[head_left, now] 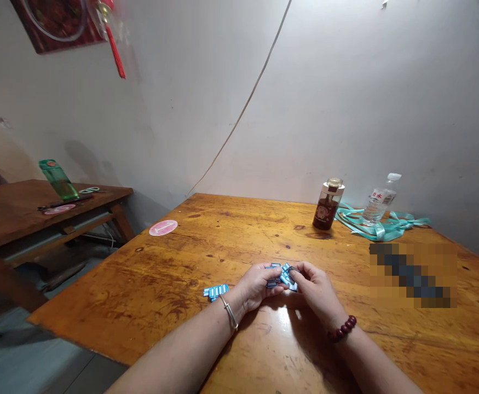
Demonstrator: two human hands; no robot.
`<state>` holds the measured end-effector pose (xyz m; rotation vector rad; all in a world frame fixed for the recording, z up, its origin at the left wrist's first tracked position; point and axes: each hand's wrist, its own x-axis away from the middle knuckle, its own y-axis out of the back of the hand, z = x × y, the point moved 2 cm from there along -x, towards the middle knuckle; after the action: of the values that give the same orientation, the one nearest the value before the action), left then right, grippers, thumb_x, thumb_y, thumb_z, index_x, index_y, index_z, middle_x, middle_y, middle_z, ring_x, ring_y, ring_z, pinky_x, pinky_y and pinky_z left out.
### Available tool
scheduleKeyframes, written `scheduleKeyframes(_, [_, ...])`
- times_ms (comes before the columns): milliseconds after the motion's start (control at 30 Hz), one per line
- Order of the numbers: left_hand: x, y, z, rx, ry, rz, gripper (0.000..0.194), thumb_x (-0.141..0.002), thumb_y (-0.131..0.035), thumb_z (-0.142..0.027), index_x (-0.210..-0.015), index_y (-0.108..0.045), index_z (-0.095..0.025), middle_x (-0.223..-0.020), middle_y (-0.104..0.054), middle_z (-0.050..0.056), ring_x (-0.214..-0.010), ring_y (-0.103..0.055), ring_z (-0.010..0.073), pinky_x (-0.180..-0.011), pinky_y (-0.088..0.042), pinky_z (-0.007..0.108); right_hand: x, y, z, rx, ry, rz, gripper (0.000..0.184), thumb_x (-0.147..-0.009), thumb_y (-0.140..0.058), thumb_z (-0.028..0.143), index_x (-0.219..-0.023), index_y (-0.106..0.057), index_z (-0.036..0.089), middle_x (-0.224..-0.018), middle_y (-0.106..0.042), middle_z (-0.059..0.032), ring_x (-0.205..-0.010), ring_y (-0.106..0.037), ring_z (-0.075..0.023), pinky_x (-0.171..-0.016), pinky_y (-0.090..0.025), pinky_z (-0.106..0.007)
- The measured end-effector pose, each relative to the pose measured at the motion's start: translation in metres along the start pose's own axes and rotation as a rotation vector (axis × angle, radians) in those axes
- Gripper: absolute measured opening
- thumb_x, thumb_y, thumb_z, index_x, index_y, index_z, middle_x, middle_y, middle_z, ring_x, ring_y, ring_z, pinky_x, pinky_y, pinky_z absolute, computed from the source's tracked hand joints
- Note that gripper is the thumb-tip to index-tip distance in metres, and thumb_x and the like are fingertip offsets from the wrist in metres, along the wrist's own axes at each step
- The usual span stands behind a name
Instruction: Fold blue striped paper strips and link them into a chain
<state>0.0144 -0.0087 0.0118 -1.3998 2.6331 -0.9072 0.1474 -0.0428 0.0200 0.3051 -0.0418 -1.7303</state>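
Observation:
My left hand (259, 287) is closed around a bunch of small white pieces with blue borders (272, 276), which look like paper labels. My right hand (315, 287) meets it from the right, its thumb and fingertips pinched at the right end of the bunch. A thin dark edge shows between those right fingertips, too small to name. More blue-bordered pieces (218, 291) lie in a small pile on the wooden table (206, 241), just left of my left wrist.
At the back right stand a dark-filled bottle (324, 208) and a clear water bottle (381, 202), with turquoise ribbon (387, 232) around it. A blurred dark object (414, 276) lies at right. A pink round sticker (163, 227) is at left. Another table (26, 219) holds a green bottle (61, 180).

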Motion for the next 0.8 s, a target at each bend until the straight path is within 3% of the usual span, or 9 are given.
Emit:
scheduleKeyframes(233, [0.0, 0.0, 0.003, -0.033, -0.034, 0.054, 0.026, -0.067, -0.061, -0.021, -0.09, -0.059, -0.011, -0.082, -0.06, 0.008, -0.068, -0.059, 0.0102, -0.059, -0.047, 0.016, 0.0, -0.005, -0.004, -0.242, -0.095, -0.058, 0.023, -0.067, -0.057, 0.037, -0.078, -0.053, 0.017, -0.062, -0.054, 0.0013, -0.051, -0.047, -0.0093, -0.047, -0.037, -0.021])
scheduleKeyframes(400, [-0.001, 0.001, 0.003, -0.018, -0.043, 0.084, 0.027, -0.067, -0.06, -0.021, -0.092, -0.058, -0.01, -0.083, -0.06, 0.009, -0.069, -0.059, 0.011, -0.062, -0.047, 0.017, 0.004, -0.011, -0.007, -0.408, -0.232, 0.028, 0.024, -0.065, -0.06, 0.037, -0.073, -0.052, 0.016, -0.055, -0.052, 0.0028, -0.043, -0.043, -0.0064, -0.041, -0.033, -0.019])
scheduleKeyframes(500, [0.0, 0.0, 0.001, 0.011, -0.019, 0.111, 0.027, -0.069, -0.058, -0.022, -0.092, -0.057, -0.009, -0.087, -0.06, 0.011, -0.071, -0.059, 0.0116, -0.063, -0.047, 0.017, 0.004, -0.008, -0.002, -0.481, -0.198, -0.007, 0.022, -0.063, -0.062, 0.035, -0.068, -0.05, 0.016, -0.058, -0.052, 0.0031, -0.045, -0.044, -0.0063, -0.043, -0.035, -0.019])
scheduleKeyframes(633, [0.002, -0.003, -0.001, 0.038, 0.024, 0.092, 0.021, -0.07, -0.056, -0.02, -0.087, -0.055, -0.008, -0.086, -0.06, 0.012, -0.072, -0.06, 0.0127, -0.062, -0.047, 0.018, 0.002, 0.0, 0.006, -0.397, -0.104, -0.148, 0.019, -0.063, -0.061, 0.032, -0.067, -0.049, 0.018, -0.056, -0.05, 0.005, -0.044, -0.042, -0.006, -0.043, -0.034, -0.019])
scheduleKeyframes(700, [0.002, -0.002, -0.003, 0.032, 0.025, 0.054, 0.018, -0.068, -0.057, -0.017, -0.084, -0.053, -0.01, -0.083, -0.06, 0.011, -0.07, -0.06, 0.012, -0.058, -0.047, 0.017, 0.001, 0.002, 0.007, -0.343, -0.087, -0.186, 0.02, -0.063, -0.06, 0.03, -0.075, -0.049, 0.019, -0.055, -0.048, 0.0061, -0.044, -0.042, -0.0064, -0.042, -0.033, -0.018])
scheduleKeyframes(800, [0.002, -0.001, -0.005, 0.042, 0.0, 0.032, 0.019, -0.067, -0.059, -0.019, -0.082, -0.05, -0.012, -0.08, -0.059, 0.008, -0.065, -0.058, 0.0094, -0.054, -0.045, 0.015, 0.0, 0.003, 0.003, -0.332, -0.108, -0.19, 0.036, -0.064, -0.06, 0.029, -0.095, -0.045, 0.021, -0.052, -0.046, 0.0077, -0.044, -0.043, -0.0077, -0.041, -0.033, -0.018])
